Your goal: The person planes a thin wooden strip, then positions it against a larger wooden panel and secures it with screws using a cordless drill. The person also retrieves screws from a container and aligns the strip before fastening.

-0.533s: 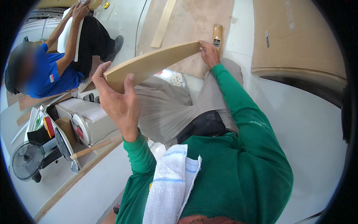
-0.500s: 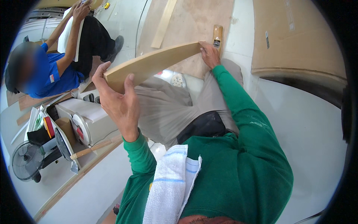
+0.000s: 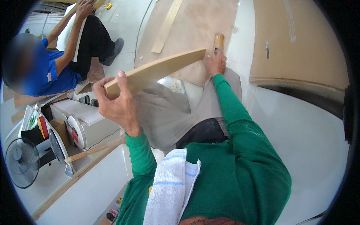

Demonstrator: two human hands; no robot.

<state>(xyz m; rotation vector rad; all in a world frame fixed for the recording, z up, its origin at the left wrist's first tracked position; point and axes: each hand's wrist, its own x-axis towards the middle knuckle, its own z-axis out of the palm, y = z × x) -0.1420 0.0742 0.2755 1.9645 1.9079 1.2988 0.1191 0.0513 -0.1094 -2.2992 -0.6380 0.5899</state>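
Left hand point(image 3: 118, 103) pinching wooden board point(image 3: 161, 70) at left end; right end overhangs plywood sheet point(image 3: 197, 22). Right hand point(image 3: 216, 64) at hand plane point(image 3: 219, 39), grip too blurred to tell. White floor point(image 3: 243, 41) strip between sheet and cardboard point(image 3: 300, 45).

Bright, even white light pales the floor point(image 3: 242, 48). Blur smears the right hand point(image 3: 216, 63) at one o'clock; dark shadow lies beneath the cardboard point(image 3: 300, 45) toward three o'clock. Straight edges bow toward the black fisheye rim.
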